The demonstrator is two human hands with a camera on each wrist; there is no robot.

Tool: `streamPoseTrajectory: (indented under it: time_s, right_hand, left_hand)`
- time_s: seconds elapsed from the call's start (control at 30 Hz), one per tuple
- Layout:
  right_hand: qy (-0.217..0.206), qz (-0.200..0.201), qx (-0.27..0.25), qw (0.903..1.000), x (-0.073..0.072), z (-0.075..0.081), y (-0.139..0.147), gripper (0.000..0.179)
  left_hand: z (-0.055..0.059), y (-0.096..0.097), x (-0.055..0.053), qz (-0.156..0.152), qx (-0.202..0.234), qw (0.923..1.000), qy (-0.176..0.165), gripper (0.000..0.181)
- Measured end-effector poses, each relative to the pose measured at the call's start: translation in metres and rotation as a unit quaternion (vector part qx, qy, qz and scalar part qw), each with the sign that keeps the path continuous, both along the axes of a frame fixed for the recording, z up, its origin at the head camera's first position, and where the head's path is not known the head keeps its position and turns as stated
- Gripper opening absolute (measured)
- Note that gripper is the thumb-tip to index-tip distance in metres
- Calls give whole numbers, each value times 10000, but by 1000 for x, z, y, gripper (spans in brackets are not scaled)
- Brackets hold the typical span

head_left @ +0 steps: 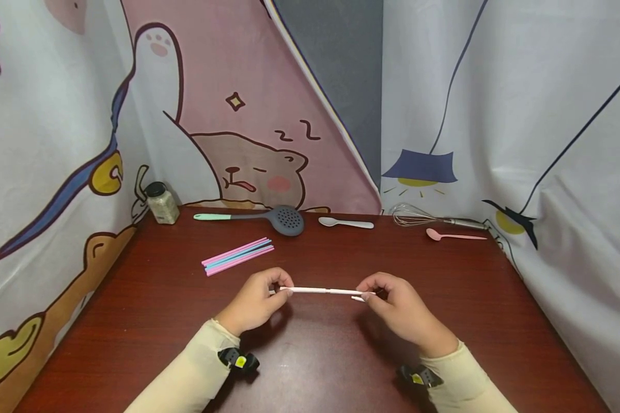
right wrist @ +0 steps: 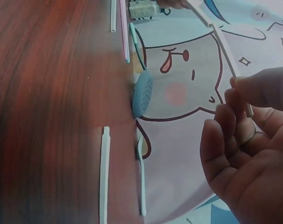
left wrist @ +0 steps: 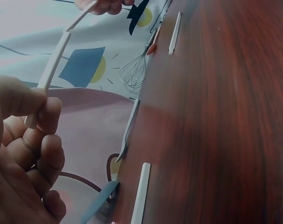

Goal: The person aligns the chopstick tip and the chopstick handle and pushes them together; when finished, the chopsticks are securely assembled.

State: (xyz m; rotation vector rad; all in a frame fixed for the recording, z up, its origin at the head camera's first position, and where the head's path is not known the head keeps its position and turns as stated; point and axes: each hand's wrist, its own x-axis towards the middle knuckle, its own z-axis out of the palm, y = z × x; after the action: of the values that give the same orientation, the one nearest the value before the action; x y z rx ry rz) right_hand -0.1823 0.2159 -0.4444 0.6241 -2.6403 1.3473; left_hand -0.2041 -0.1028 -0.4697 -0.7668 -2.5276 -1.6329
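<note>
Between thumb and fingers, my left hand (head_left: 252, 303) pinches the outer end of a slim white stick (head_left: 307, 289). A second slim white stick (head_left: 343, 291) is pinched by my right hand (head_left: 403, 312). The two sticks meet end to end at a narrow seam, nearly level above the table in the head view. Both wrist views show a slight bend at that seam; whether the ends are locked together I cannot tell. Two more white pieces lie on the table, one loose stick (left wrist: 175, 32) toward the right and another stick (left wrist: 141, 193) toward the left.
Pink and blue straws (head_left: 237, 256) lie on the brown table (head_left: 310, 367) beyond my left hand. Along the back edge are a lidded jar (head_left: 162, 203), a grey slotted turner (head_left: 287, 221), a grey spoon (head_left: 346, 223), a whisk (head_left: 418, 216) and a pink spoon (head_left: 454, 236).
</note>
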Motion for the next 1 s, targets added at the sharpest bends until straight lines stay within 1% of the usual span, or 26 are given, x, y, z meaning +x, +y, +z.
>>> streamPoseTrajectory:
  time_s: [0.07,0.17,0.33,0.53,0.77,0.87,1.0]
  right_hand:
    - [29,-14,10,10000,0,0,0,20]
    - [71,-25,8,10000,-1,0,0,21]
    - [61,-34,-4,10000,0,1,-1,20]
    - [150,-139,-61,9998,2,2,-3,21]
    - [380,-295,-142,9987,6,5,-8,22]
    - [471,-273,-189,9983,9,7,-11,20]
    - [573,-218,-313,9976,12,9,-14,21]
  left_hand:
    - [-1,0,0,-44,83,9999,-38,10]
    - [-1,0,-1,-99,209,9996,-190,9]
    - [-1,1,-1,-88,299,9991,-298,9]
    - [2,2,1,0,366,9992,-157,9]
    - [2,3,3,113,521,9984,184,9]
    - [2,4,4,107,558,9980,273,10]
    - [3,4,6,13,624,9977,261,10]
